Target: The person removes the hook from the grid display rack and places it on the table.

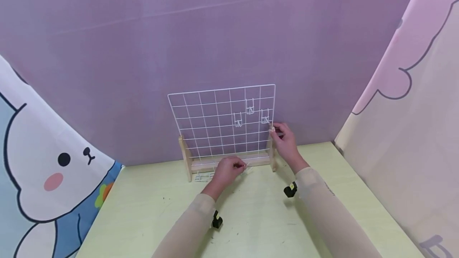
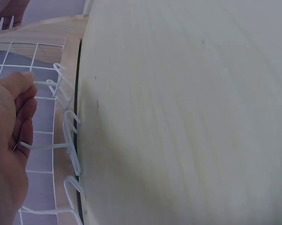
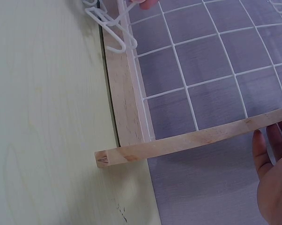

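Note:
A white wire grid (image 1: pixel 222 120) stands in a wooden stand (image 1: pixel 185 158) at the back of the table. My left hand (image 1: pixel 228 170) is low in front of it, pinching the stem of a white wire hook (image 2: pixel 62 86) between thumb and index finger. At the stand's right side, my right hand (image 1: pixel 285 144) grips the upper part of the wooden upright (image 3: pixel 197 139), its fingers partly hidden behind the wood. Three white hooks hang on the right half of the grid, one being the upper hook (image 1: pixel 250 109).
More loose white hooks (image 1: pixel 204 177) lie on the table by the stand's left foot. The pale yellow tabletop (image 1: pixel 258 218) stretches out in front. Behind is a purple cloth backdrop (image 1: pixel 215 31), with a printed cartoon cloth (image 1: pixel 43 158) on the left.

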`<state>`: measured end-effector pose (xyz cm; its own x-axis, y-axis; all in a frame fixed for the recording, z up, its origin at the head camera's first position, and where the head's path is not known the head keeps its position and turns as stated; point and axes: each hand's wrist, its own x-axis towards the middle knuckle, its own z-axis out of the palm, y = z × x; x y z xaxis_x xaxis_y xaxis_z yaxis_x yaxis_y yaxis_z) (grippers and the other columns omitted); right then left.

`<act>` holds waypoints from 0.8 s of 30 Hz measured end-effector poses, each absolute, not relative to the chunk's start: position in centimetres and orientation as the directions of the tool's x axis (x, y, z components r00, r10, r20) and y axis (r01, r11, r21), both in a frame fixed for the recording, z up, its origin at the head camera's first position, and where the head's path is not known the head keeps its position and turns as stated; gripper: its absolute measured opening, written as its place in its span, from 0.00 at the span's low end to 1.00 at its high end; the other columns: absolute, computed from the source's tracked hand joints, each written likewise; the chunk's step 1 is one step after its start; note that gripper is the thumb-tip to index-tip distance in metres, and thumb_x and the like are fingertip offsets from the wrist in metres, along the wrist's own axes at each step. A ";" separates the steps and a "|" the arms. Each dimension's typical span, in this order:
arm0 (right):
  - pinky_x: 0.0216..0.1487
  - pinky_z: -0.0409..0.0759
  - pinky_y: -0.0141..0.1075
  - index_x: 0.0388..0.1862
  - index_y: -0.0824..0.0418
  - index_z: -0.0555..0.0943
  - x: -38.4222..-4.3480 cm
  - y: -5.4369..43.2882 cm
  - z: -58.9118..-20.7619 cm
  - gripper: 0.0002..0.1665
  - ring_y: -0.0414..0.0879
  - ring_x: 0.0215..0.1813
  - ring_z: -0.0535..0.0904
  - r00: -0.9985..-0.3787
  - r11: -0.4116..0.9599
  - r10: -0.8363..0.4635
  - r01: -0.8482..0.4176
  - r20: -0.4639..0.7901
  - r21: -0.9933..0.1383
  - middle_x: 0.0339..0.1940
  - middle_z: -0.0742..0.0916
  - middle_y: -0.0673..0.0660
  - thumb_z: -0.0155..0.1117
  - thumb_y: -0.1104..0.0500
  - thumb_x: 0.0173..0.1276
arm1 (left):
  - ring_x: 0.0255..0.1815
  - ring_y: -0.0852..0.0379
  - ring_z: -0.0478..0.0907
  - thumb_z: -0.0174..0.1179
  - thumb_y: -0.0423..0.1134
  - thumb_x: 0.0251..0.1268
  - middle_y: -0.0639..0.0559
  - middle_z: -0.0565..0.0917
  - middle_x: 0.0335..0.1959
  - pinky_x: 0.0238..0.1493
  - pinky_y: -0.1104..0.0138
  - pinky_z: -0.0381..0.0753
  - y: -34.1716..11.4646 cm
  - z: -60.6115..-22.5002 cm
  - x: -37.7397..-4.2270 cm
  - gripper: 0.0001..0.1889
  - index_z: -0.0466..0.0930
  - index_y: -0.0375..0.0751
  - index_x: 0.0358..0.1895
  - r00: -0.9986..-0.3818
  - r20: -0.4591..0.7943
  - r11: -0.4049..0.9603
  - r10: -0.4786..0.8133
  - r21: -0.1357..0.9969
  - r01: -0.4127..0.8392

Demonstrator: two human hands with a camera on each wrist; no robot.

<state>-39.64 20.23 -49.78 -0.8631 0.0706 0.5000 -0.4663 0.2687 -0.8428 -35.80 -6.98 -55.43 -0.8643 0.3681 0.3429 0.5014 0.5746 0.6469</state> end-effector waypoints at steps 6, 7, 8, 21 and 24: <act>0.48 0.80 0.25 0.66 0.68 0.83 -39.7 20.3 -50.0 0.17 0.53 0.54 0.79 -0.862 0.276 0.071 -0.466 0.502 -0.841 0.59 0.83 0.64 0.65 0.63 0.85 | 0.41 0.62 0.86 0.76 0.31 0.72 0.56 0.91 0.41 0.46 0.71 0.88 -7.2 -56.4 -36.5 0.03 0.95 0.45 0.42 -0.877 0.323 0.573 0.356 0.665 0.478; 0.48 0.80 0.25 0.66 0.69 0.83 -39.7 20.2 -49.9 0.17 0.53 0.55 0.79 -0.861 0.273 0.071 -0.468 0.503 -0.840 0.59 0.83 0.66 0.65 0.63 0.85 | 0.41 0.63 0.85 0.76 0.32 0.72 0.57 0.91 0.41 0.46 0.71 0.88 -7.2 -56.5 -36.6 0.03 0.95 0.45 0.42 -0.879 0.318 0.573 0.355 0.670 0.473; 0.48 0.79 0.24 0.67 0.70 0.82 -39.6 20.1 -49.7 0.17 0.54 0.55 0.79 -0.862 0.275 0.071 -0.468 0.503 -0.840 0.60 0.83 0.67 0.65 0.64 0.85 | 0.41 0.63 0.85 0.76 0.32 0.72 0.57 0.91 0.41 0.46 0.71 0.88 -7.2 -56.6 -36.8 0.03 0.95 0.46 0.42 -0.881 0.313 0.571 0.355 0.674 0.469; 0.48 0.83 0.27 0.66 0.68 0.82 -39.6 20.3 -49.6 0.17 0.52 0.55 0.80 -0.869 0.300 0.062 -0.453 0.491 -0.839 0.59 0.83 0.62 0.65 0.63 0.85 | 0.41 0.62 0.86 0.74 0.34 0.74 0.56 0.92 0.42 0.46 0.69 0.88 -7.1 -56.4 -36.9 0.02 0.95 0.44 0.44 -0.878 0.311 0.583 0.365 0.658 0.476; 0.49 0.82 0.27 0.66 0.69 0.83 -39.7 20.3 -49.7 0.16 0.52 0.54 0.80 -0.865 0.297 0.061 -0.461 0.499 -0.836 0.58 0.83 0.62 0.65 0.64 0.85 | 0.41 0.62 0.85 0.74 0.34 0.74 0.56 0.92 0.42 0.47 0.69 0.88 -7.1 -56.5 -36.9 0.02 0.95 0.43 0.44 -0.880 0.307 0.591 0.361 0.655 0.471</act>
